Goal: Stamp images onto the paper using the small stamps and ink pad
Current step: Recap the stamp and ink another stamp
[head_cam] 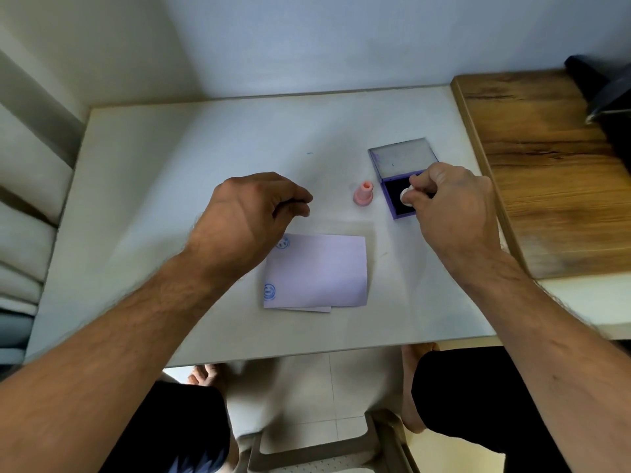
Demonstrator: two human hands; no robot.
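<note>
1. Inking station. The shallow purple plastic ink pad case (400, 180) lies open on the pale grey tabletop (170, 206), its clear lid folded back away from the person so the dark pad faces up; it sits to the right, within easy reach of the right hand.
2. Right hand (447, 206). The fingers pinch a small white stamp (405, 196) and hold it over, or on, the dark pad; contact itself cannot be resolved. The wrist is bent downward, knuckles up, forearm entering from the lower right. Judged step: loading ink.
3. Spare stamp. A small pink plastic stamp (363, 193) stands upright just left of the case, apart from it and untouched.
4. Target. The pale lilac rectangular paper (321, 271) lies flat near the table's front edge, between the two forearms. Two blue round face prints (269, 291) occupy its left margin; the remainder is blank, suggesting more impressions to come.
5. Left hand (249, 213). It hovers above the paper's upper left corner, fingers loosely curled with thumb near fingertips, grasping nothing visible; probably poised to steady the sheet.
</note>
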